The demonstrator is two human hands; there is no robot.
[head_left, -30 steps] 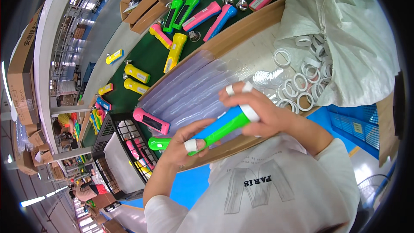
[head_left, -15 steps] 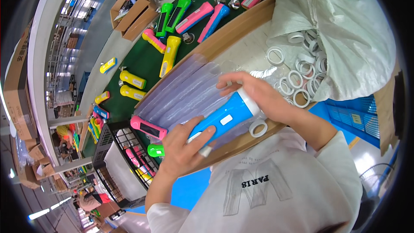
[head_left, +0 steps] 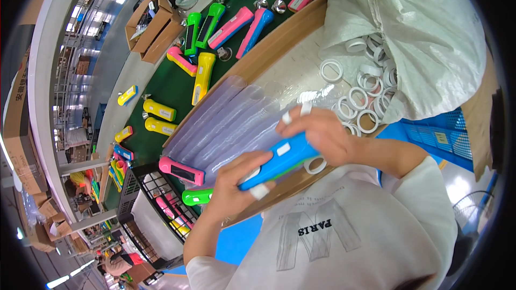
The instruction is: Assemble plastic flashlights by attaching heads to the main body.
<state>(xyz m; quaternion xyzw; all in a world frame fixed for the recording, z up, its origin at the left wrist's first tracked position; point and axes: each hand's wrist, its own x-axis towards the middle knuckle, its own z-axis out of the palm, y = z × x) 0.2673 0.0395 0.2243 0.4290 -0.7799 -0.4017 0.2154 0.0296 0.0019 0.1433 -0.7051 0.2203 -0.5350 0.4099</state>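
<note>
A blue flashlight (head_left: 285, 162) with a thin green edge along its lower side lies slantwise between my hands in front of my chest. My left hand (head_left: 230, 180) is closed around its tail end. Over the head end, my right hand (head_left: 325, 135) is wrapped, slightly blurred, and hides most of the white rim. White bands circle some of my fingers. Below the right hand sits a loose white ring (head_left: 315, 165). Clear plastic sleeves (head_left: 223, 115) lie in a row beyond the left hand. A pink flashlight (head_left: 181, 171) and a green flashlight (head_left: 197, 197) rest left of it.
A white sack (head_left: 398, 27) spills several white rings (head_left: 367, 121) at the right of the cardboard tray (head_left: 269, 56). Across the green conveyor belt (head_left: 177, 88) lie colourful flashlights and a cardboard box (head_left: 156, 27). A black crate (head_left: 161, 196) stands at lower left, a blue crate (head_left: 441, 137) at right.
My right hand has closed over the flashlight's head, covering the white rim seen before. The flashlight has turned about its length, showing a green edge. The whole view has shifted slightly.
</note>
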